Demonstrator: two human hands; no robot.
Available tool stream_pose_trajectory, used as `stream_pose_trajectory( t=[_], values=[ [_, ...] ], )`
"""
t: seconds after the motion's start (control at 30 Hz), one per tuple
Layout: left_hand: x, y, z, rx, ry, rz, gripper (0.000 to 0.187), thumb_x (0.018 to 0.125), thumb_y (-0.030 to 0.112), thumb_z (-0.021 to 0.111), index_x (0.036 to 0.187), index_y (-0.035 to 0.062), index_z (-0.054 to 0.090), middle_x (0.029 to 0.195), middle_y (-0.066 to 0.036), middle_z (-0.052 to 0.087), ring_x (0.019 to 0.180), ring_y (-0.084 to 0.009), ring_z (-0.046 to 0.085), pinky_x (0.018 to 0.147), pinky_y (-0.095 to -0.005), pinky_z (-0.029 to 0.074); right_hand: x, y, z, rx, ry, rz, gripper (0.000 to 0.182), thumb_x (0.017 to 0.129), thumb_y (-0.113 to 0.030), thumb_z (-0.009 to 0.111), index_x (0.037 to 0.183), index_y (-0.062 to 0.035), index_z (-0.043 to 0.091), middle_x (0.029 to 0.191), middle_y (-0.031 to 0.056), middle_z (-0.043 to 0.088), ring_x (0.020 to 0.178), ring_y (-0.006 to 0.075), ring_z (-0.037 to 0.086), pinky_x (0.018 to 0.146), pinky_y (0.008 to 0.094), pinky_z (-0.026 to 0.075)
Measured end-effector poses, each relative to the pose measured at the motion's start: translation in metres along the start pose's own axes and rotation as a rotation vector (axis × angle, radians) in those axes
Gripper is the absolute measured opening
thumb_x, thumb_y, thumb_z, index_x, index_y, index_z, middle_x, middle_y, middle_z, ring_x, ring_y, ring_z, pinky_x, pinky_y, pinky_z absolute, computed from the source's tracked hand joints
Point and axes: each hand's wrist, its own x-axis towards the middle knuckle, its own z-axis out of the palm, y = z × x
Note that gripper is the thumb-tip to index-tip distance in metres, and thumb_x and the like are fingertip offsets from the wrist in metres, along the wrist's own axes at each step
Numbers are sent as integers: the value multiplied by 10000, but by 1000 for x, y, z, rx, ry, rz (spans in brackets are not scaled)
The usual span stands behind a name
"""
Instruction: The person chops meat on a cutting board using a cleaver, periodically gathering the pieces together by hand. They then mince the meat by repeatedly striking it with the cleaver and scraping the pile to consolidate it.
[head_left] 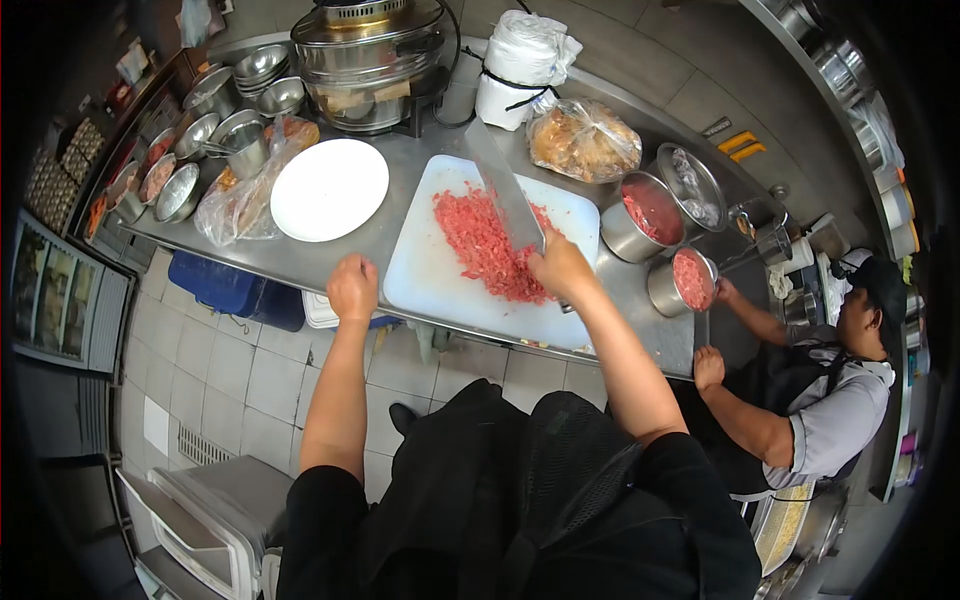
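My right hand (561, 268) is wrapped round the handle of a large cleaver (503, 185), whose blade lies across chopped red meat (480, 245). The meat is spread over a white cutting board (415, 262) on the steel counter. Left of the board, at the counter's front edge, my left hand (352, 287) is closed in a fist, with nothing visible in it. A white round plate (329, 190) lies beyond that fist. To the right of the board are a steel pot with red meat (632, 238) and a smaller pot of ground meat (668, 290).
Steel bowls (262, 66) and a plastic bag (235, 210) occupy the left side. Behind the board are a large steamer (365, 70), a white wrapped bundle (515, 75) and a bag of brown food (585, 140). A co-worker (830, 400) stands close on the right.
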Motion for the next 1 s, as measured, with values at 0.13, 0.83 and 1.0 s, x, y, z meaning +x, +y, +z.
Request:
stream_pose_trajectory(
  t=[0.13,0.83,1.0],
  values=[
    [7,1,4,9,-7,16,111,854,179,618,831,71,614,815,-131,642,773,-362,615,690,-482,476,8,4,3,-198,-134,-22,316,845,-179,545,1094,6,609,782,213,698,712,333,706,710,438,551],
    [3,-1,2,-6,22,24,140,856,180,621,784,64,591,761,-139,621,723,-374,596,649,-491,461,15,-19,-10,-233,-82,-102,333,840,-196,575,1098,11,623,1028,253,681,986,399,659,870,473,510],
    [2,1,2,-1,14,7,144,853,184,631,783,66,587,757,-138,616,718,-374,597,648,-492,461,11,-23,7,-95,100,-107,360,841,-187,564,1128,24,613,1029,268,676,989,399,659,873,482,510]
  ],
)
